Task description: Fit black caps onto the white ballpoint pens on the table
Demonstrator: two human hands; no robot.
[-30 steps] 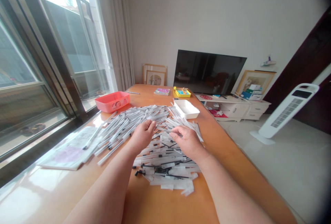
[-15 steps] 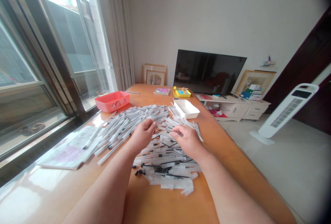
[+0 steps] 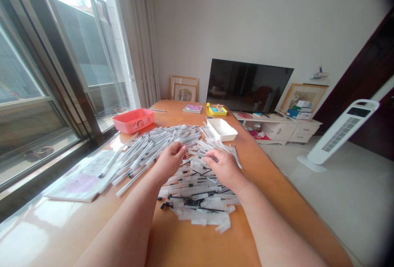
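My left hand (image 3: 171, 159) is closed, thumb and fingers pinched together above the middle of the pile; what it grips is hidden behind the fingers. Facing it, my right hand (image 3: 222, 165) is also pinched, and I cannot make out what lies between its fingertips. Capped pens (image 3: 144, 152) with clear barrels and dark ends lie heaped beyond and to the left of my left hand. Below both hands spread loose clear pen parts (image 3: 197, 191), mixed with thin black pieces. More pale barrels (image 3: 212, 137) lie just past my right hand.
A pink basket (image 3: 134, 121) and a white tray (image 3: 222, 130) stand behind the heap. A paper booklet (image 3: 81, 178) lies at the left, partly under pens. Farther back on the wooden table (image 3: 178, 244) are a small book (image 3: 192, 109) and a yellow box (image 3: 217, 110).
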